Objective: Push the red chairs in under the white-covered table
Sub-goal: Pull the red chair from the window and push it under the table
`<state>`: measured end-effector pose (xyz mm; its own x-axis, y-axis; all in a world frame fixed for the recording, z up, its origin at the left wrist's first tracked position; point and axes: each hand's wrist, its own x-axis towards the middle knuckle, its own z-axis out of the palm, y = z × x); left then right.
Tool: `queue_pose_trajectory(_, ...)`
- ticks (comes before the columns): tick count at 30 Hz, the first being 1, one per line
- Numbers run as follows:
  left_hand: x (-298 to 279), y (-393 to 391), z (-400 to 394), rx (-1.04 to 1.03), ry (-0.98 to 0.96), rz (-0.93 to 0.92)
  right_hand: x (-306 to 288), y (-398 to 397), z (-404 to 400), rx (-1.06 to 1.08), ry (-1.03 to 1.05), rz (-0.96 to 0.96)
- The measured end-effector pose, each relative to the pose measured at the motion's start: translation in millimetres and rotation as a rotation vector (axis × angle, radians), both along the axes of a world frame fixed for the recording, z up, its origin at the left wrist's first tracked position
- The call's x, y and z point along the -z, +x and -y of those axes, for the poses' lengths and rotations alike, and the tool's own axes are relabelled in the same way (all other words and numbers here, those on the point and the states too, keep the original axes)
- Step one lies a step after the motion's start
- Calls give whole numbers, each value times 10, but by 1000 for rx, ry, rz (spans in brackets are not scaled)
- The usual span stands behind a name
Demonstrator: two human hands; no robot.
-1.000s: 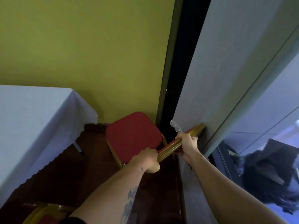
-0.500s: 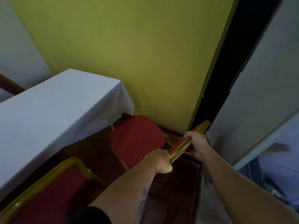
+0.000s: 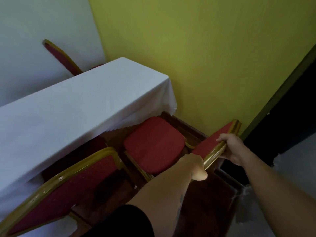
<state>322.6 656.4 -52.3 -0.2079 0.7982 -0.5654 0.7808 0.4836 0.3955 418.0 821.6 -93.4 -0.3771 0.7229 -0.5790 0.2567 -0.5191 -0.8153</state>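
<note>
Single head view, looking forward and steeply down from standing height. Facing room corner where yellow wall (image 3: 213, 57) is meeting white wall (image 3: 42, 23). Sitting close over table (image 3: 71, 106); forearms entering from bottom edge.

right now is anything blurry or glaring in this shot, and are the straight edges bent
Head view: dim, soft overall; a smeared patch on the floor at lower right; glare streaks on the gold chair back rail between the hands; the white-covered table edges bow from wide-angle distortion.
</note>
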Motion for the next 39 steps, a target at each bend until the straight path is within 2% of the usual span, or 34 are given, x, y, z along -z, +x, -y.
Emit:
queue_pose_trajectory(16,34,-803,-225,-166,-39,-3,-44,-1039,-211,-60,59,10)
queue_pose_trajectory(29,148,-1723,63,-337,-26,59,-77,-1971,152,-13,114,-7)
queue_pose_trajectory(39,216,-2269,294,-348,-10,98,-105,-2490,439,34,131,14)
